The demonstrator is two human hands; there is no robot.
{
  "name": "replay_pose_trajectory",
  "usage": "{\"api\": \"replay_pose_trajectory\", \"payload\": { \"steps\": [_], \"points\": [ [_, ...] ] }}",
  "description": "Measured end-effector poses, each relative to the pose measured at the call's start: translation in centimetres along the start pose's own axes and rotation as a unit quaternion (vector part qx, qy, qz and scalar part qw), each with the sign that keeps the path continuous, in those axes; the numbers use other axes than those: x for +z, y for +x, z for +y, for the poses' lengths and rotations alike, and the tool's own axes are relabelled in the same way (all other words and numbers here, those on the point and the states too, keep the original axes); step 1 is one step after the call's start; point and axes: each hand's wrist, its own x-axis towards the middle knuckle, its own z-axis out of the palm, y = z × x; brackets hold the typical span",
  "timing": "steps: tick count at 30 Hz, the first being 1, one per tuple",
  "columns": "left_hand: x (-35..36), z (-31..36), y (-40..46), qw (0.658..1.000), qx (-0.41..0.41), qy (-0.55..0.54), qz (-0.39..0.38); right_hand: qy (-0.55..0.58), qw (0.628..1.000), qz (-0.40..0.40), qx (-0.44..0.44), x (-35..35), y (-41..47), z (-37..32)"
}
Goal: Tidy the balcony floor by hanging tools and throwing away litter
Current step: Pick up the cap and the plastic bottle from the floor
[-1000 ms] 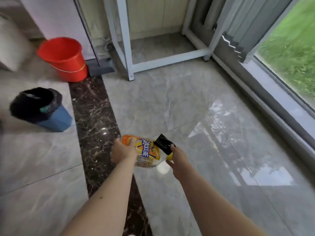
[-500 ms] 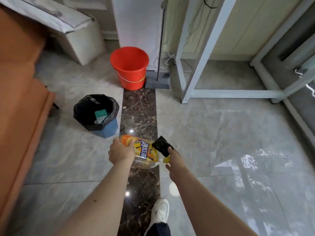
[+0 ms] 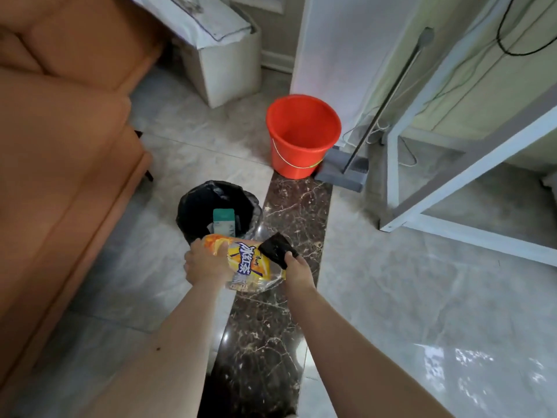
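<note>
My left hand (image 3: 203, 262) grips an empty plastic drink bottle (image 3: 245, 262) with a yellow and orange label, held on its side. My right hand (image 3: 297, 271) pinches a small flat black packet (image 3: 277, 248) just right of the bottle. Both hands hover at the near rim of a small bin lined with a black bag (image 3: 193, 206). A teal and white carton (image 3: 223, 220) lies inside the bin.
A red bucket (image 3: 303, 137) stands behind the bin. A grey long-handled floor tool (image 3: 346, 171) leans by the wall to its right. A white metal frame (image 3: 452, 182) fills the right side, an orange sofa (image 3: 60, 161) the left, a white box (image 3: 226, 64) at the back.
My view has swung left and I have moved closer to the bin. Both hands, still holding the bottle and the black packet, have come from open floor to the bin's near rim.
</note>
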Motion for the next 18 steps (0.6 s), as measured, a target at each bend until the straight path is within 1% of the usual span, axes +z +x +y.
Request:
{"api": "replay_pose_trajectory", "payload": {
  "steps": [4,8,10,12,14,18],
  "points": [
    [-0.2,1.6,4.8,1.0,-0.001,-0.022,-0.012,-0.018,1.0,0.006,0.001,3.8,2.9,-3.4],
    [-0.3,2.3,8.7,0.998,-0.001,0.056,-0.007,-0.035,0.999,0.018,0.002,6.8,5.5,-4.9],
    [-0.2,2.5,11.3,0.997,-0.018,0.075,-0.016,-0.055,0.998,0.023,0.004,9.2,7.0,-5.5],
    [-0.1,2.6,13.6,0.997,-0.032,0.069,-0.034,-0.077,0.997,0.031,0.003,11.5,8.2,-6.1],
    [0.2,2.7,15.7,0.996,-0.027,0.06,-0.066,-0.11,0.993,0.038,0.004,13.3,9.6,-6.7],
    [0.4,2.8,19.3,0.988,0.0,0.103,-0.112,-0.126,0.991,0.048,0.002,15.9,11.4,-7.8]
  ]
}}
